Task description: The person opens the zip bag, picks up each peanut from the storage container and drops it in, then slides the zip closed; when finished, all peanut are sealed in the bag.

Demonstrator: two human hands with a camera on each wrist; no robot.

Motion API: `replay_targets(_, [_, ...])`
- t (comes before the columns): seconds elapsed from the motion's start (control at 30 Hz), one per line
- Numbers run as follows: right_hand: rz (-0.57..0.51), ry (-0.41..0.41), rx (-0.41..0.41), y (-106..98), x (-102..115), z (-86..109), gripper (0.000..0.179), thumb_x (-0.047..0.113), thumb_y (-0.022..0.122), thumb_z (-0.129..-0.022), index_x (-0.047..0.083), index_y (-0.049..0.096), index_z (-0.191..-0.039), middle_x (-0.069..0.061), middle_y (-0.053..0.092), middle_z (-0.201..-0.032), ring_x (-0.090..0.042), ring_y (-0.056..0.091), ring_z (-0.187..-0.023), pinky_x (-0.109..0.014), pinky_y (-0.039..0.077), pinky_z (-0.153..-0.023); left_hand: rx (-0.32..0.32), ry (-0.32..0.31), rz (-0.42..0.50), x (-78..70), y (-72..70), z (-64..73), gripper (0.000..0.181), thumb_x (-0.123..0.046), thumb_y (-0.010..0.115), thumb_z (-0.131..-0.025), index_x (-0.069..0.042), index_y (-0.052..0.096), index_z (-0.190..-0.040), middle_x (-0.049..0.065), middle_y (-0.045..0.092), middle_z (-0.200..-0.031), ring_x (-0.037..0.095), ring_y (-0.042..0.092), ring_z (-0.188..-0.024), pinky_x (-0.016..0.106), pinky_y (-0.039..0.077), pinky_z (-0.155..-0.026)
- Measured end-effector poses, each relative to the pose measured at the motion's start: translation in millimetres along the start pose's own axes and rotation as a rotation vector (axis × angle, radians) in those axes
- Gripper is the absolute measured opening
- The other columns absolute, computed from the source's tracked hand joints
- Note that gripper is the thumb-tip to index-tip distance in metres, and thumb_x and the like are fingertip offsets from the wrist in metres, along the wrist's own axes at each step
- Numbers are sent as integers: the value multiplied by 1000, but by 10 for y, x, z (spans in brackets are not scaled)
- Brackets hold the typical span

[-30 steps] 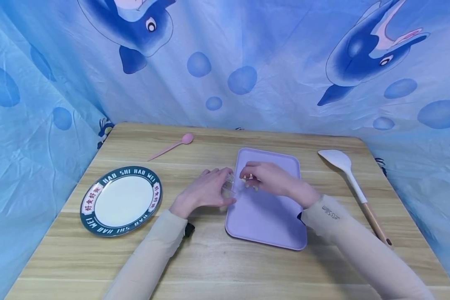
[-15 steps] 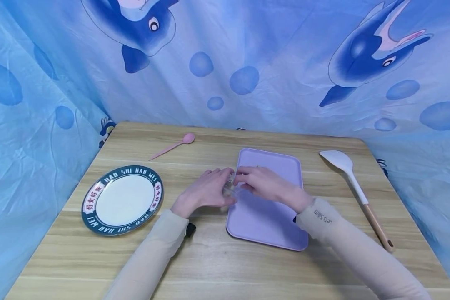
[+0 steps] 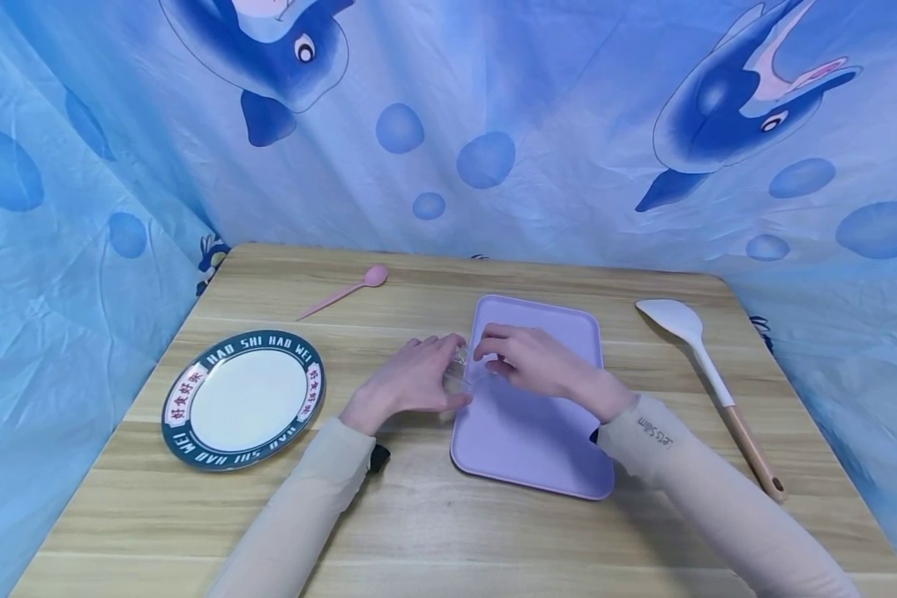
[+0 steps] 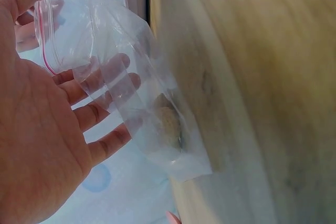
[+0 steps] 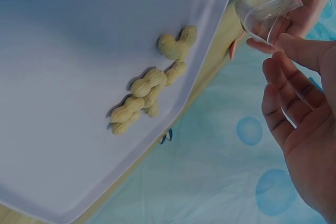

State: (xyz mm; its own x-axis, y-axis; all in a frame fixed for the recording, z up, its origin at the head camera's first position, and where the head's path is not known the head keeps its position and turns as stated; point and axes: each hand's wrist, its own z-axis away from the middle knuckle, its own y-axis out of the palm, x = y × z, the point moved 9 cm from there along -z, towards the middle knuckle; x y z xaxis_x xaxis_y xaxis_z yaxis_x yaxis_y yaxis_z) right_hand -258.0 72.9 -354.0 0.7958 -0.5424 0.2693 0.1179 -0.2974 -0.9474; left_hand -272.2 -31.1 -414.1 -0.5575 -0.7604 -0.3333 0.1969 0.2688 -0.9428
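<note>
My left hand (image 3: 411, 378) holds a clear zip bag (image 4: 131, 30) with a red line at its mouth. In the left wrist view, a peanut (image 4: 170, 125) shows blurred near the bag's bottom; whether more lie there I cannot tell. My right hand (image 3: 534, 361) hovers over the purple tray (image 3: 531, 448), its loosely bent fingers close to the bag's mouth. Nothing shows between those fingers in the right wrist view. Several unshelled peanuts (image 5: 149, 82) lie in the tray near one edge; from the head, my right hand hides them.
A white plate with a green lettered rim (image 3: 242, 461) stands on the left of the wooden table (image 3: 411, 531). Behind it lies a pink spoon (image 3: 374, 276). On the right is a white spatula with a wooden handle (image 3: 676, 320). A blue dolphin-print curtain (image 3: 568, 100) hangs around the table.
My right hand moved left from over the peanuts to the bag's mouth, then drew back slightly right. My left hand and the bag stayed nearly in place.
</note>
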Motion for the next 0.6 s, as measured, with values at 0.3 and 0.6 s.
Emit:
replay_targets(0.3, [-73,90,-10,-48,-239,110,22,6,76,-87,6,71,-108,-5,67,-101,-14,63,-82,-32,53,-72,0,-1,9,-2,-8,0,80,-55,72,-79,-11,46,-141,3,64,-120,19,58,-109,43,43,-96])
replay_targets(0.6, [-81,176,-49,-164,-588,235,24,7,76,-87,3,70,-110,-8,69,-97,-15,61,-77,-31,49,-64,-3,-5,26,-3,-34,11,80,-53,74,-79,-10,47,-140,3,64,-120,20,58,-110,43,42,-98])
